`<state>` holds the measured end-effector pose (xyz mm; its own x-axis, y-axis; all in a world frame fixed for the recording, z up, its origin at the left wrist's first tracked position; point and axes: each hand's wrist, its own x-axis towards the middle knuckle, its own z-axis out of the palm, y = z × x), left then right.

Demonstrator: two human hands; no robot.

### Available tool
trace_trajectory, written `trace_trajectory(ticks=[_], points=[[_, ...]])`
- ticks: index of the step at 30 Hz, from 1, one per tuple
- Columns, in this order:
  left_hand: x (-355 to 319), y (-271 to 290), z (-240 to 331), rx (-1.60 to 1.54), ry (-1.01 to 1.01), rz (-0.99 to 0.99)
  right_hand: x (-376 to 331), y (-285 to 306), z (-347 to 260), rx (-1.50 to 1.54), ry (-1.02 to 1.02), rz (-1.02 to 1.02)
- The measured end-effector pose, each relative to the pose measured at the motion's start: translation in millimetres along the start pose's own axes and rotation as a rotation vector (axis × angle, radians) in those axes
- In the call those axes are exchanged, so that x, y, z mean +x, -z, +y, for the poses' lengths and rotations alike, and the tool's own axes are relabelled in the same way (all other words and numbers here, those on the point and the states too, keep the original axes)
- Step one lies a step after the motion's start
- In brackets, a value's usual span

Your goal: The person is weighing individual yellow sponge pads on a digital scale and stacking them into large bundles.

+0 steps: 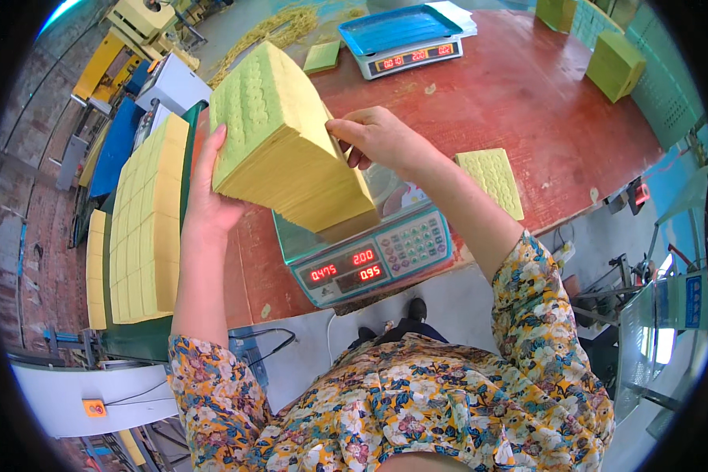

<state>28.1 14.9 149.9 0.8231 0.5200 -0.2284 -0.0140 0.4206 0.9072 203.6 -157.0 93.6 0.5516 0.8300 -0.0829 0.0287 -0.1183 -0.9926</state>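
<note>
Sleeves: floral sleeves (527, 330) sit nearest the lens, both forearms rising from the lower edge toward the table.
Left hand: left hand (204, 200) cups the back of a thick yellow paper stack (279, 138), palm flat and fingers spread against its side, so it is grasping the stack.
Right hand: right hand (381, 138) pinches the stack's top right edge with bent fingers.
Stack position: tilted, its lower corner resting on the pan of the near weighing scale (374, 252), which sits at the near edge of the red table (527, 102).
Risk: sheets look loose; held at this slant they could fan out or slide off the pan over the near edge if either grip eases.
Containers: the near scale's pan holds only the stack's corner; a second scale (405, 39) at the far edge has a blue tray that looks bare.
Nearby: a single embossed yellow sheet (492, 179) lies right of the near scale; rows of yellow stacks (145, 220) fill a bench off the left edge; more blocks (615, 64) sit at the far right corner.
</note>
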Motion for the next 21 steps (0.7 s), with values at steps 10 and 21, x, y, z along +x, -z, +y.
trace_trajectory(ticks=[10,21], points=[[-3,4,-8,0.049,-0.041,0.053,-3,-5,13,-0.116,0.133,0.089],[10,27,-27,-0.122,-0.050,0.051,-2,-11,42,-0.218,0.331,0.297]])
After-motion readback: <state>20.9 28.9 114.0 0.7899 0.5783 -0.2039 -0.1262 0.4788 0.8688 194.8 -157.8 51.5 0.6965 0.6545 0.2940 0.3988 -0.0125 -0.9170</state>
